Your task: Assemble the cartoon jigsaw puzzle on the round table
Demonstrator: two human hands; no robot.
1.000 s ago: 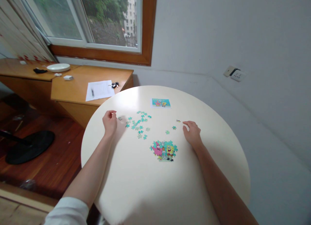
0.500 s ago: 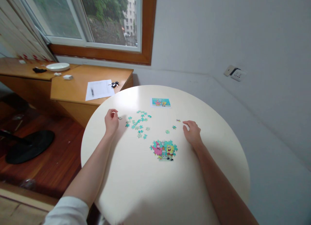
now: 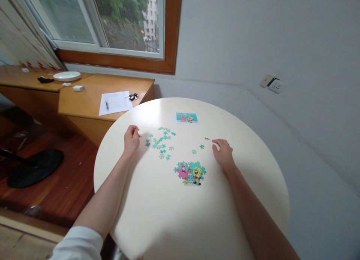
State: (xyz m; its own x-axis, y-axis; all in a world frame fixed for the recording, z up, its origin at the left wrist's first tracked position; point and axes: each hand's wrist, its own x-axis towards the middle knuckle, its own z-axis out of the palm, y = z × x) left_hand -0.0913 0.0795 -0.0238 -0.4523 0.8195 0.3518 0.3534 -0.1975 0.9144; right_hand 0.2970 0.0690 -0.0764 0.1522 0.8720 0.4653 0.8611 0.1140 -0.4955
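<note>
My left hand [image 3: 131, 141] is at the left side of the round table, with fingers curled into a pinch on a small puzzle piece [image 3: 140, 135], mostly hidden by the fingertips. Just right of it lie several loose teal puzzle pieces [image 3: 160, 141]. My right hand [image 3: 223, 152] rests with thumb and forefinger apart and nothing between them. Beyond its fingertips is a multicoloured piece [image 3: 207, 139]; a teal piece [image 3: 201, 146] and a pale green piece [image 3: 194, 152] lie to its left. A partly joined cartoon puzzle [image 3: 190, 174] with jagged edges lies between my forearms.
A picture card [image 3: 186, 118] of the same cartoon lies toward the far edge of the white round table [image 3: 168, 222]. Behind at left, a wooden desk [image 3: 84, 106] carries a paper sheet [image 3: 115, 102], keys [image 3: 133, 97] and a white plate [image 3: 66, 76]. Walls border the right side.
My left hand has shifted slightly right, its fingers curling further over the piece beside them. My right hand has hardly moved, and the joined puzzle looks the same.
</note>
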